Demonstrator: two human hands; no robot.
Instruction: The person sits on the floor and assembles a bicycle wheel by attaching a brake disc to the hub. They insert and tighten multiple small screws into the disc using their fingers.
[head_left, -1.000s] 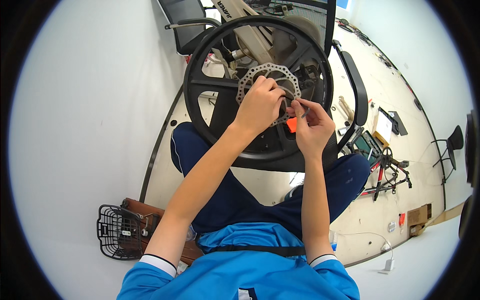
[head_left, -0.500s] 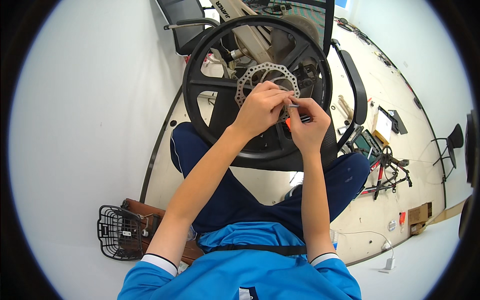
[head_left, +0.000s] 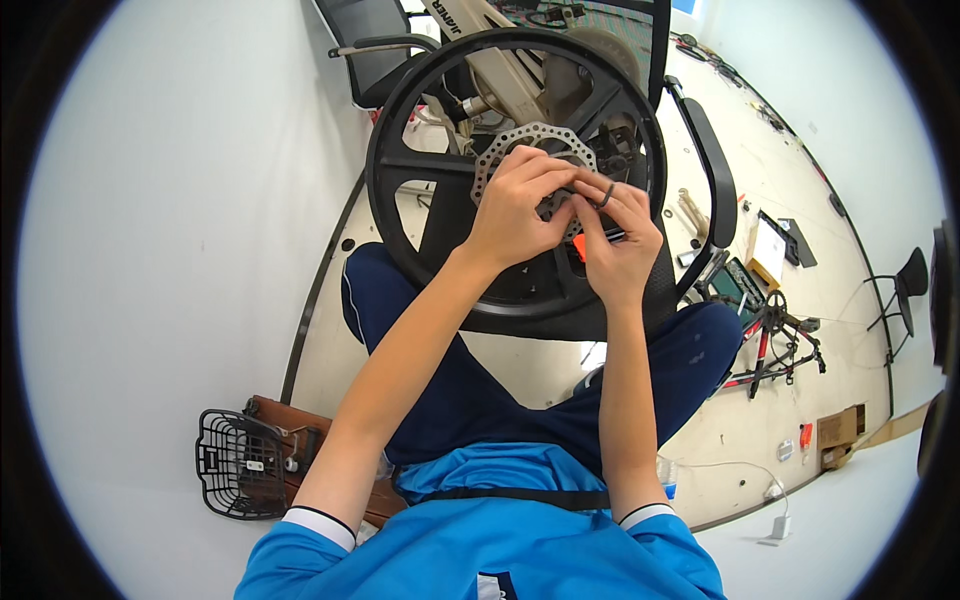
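Both hands, left hand (head_left: 520,205) and right hand (head_left: 618,250), meet at the wheel's brake disc (head_left: 500,150).

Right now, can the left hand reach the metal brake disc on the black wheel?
Probably yes. The left hand already lies over the brake disc at the hub of the wheel, and nothing stands between them; the right hand works just beside it.

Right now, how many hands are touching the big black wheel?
2. The left hand is at the wheel's middle, over the metal disc. The right hand is beside it, fingers meeting; parts underneath are hidden.
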